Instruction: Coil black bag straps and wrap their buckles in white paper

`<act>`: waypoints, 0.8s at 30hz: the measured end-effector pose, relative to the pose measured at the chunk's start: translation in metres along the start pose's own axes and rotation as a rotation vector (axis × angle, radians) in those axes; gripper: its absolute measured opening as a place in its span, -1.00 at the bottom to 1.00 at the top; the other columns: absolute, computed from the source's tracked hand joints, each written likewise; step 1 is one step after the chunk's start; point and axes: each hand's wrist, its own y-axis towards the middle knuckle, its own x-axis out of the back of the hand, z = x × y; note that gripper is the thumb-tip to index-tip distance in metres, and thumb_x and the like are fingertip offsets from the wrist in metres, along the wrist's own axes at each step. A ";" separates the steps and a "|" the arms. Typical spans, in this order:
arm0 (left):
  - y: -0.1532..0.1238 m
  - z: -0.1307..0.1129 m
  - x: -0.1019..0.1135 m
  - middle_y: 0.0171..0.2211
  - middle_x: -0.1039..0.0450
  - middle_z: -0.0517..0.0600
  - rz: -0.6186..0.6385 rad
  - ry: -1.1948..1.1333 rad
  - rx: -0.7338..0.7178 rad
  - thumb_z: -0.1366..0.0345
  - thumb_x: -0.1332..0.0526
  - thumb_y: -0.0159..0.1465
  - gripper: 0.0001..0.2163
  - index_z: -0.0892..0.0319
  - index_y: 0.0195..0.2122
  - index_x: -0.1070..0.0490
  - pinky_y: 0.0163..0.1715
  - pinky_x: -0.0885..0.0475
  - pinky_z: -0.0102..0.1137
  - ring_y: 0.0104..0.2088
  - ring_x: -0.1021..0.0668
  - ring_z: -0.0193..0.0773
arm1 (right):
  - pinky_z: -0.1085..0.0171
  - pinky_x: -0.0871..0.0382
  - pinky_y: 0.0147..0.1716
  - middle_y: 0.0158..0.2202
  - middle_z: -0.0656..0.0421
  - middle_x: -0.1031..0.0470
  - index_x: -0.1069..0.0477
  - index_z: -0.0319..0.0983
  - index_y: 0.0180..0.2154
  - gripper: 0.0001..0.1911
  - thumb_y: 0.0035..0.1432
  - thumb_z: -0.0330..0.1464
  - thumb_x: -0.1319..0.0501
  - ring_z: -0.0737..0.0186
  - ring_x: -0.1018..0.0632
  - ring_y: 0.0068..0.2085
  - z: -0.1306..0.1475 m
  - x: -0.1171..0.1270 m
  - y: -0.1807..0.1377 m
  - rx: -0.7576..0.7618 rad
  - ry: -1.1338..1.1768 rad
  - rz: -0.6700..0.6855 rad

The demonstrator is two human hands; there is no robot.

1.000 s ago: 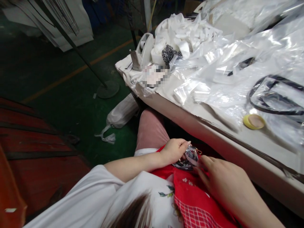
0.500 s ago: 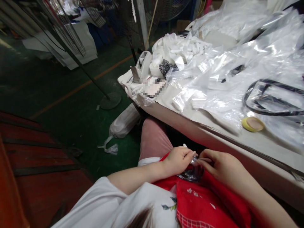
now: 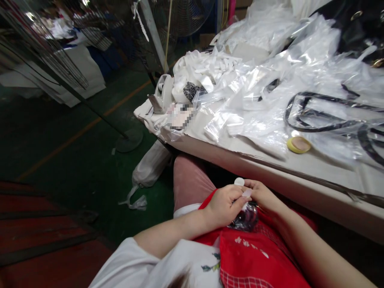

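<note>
My left hand (image 3: pixel 223 205) is closed over my lap, thumb and fingers pinched at the top of a small clear plastic bag (image 3: pixel 246 219) with something dark inside. A small whitish, translucent piece (image 3: pixel 247 193) shows at its fingertips. Facing it, my right hand (image 3: pixel 265 197) has its fingers bent and closed at the same spot; the bag's upper edge is partly hidden there. A white round disc (image 3: pixel 239 181) sticks up between the fingertips of both hands, and I cannot tell which one grips it. Under the bag lies a red apron (image 3: pixel 249 254).
On the white table (image 3: pixel 216 150) beside me lie heaps of clear plastic (image 3: pixel 255 92), a yellow tape roll (image 3: pixel 299 145), black looped straps (image 3: pixel 318 128), a tape dispenser (image 3: pixel 160 98) and a blurred-out flat object (image 3: pixel 181 116). A wrapped bundle (image 3: pixel 151 164) and a fan stand base (image 3: pixel 129 141) are on the floor.
The right hand has moved in closer to the left fingertips. More of the white disc shows, and the whitish piece has come into sight. The view has shifted slightly to the right.
</note>
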 end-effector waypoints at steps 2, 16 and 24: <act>-0.001 -0.001 0.002 -0.21 -0.42 0.07 -0.087 0.049 0.038 0.11 0.00 0.40 -0.61 0.21 -0.23 -0.57 -0.07 -0.38 -0.42 -0.16 -0.49 -0.26 | 0.29 -0.40 -0.39 -0.47 0.15 -0.54 -0.51 -0.28 -0.43 -0.45 -0.08 0.12 -0.30 0.23 -0.49 -0.44 0.001 -0.001 -0.005 0.033 0.007 -0.058; 0.030 0.003 0.002 -0.63 -0.33 -0.08 0.155 0.067 0.139 0.10 -0.02 0.34 -0.54 0.24 -0.61 -0.41 -0.52 -0.16 -0.47 -0.55 -0.36 -0.39 | 0.29 -0.46 -0.30 -0.30 0.10 -0.63 -0.56 -0.21 -0.21 -0.71 0.30 -0.23 -0.11 0.17 -0.60 -0.32 0.002 0.013 -0.037 0.508 -0.563 -0.298; 0.035 -0.002 -0.006 -0.69 -0.38 -0.06 0.104 0.150 0.259 0.25 -0.11 0.23 -0.66 0.25 -0.61 -0.52 -0.56 -0.07 -0.44 -0.60 -0.32 -0.38 | 0.28 -0.34 -0.40 -0.49 0.12 -0.54 -0.54 -0.27 -0.11 -0.70 0.32 -0.36 -0.06 0.20 -0.53 -0.47 0.002 0.006 -0.049 0.751 -1.139 -0.411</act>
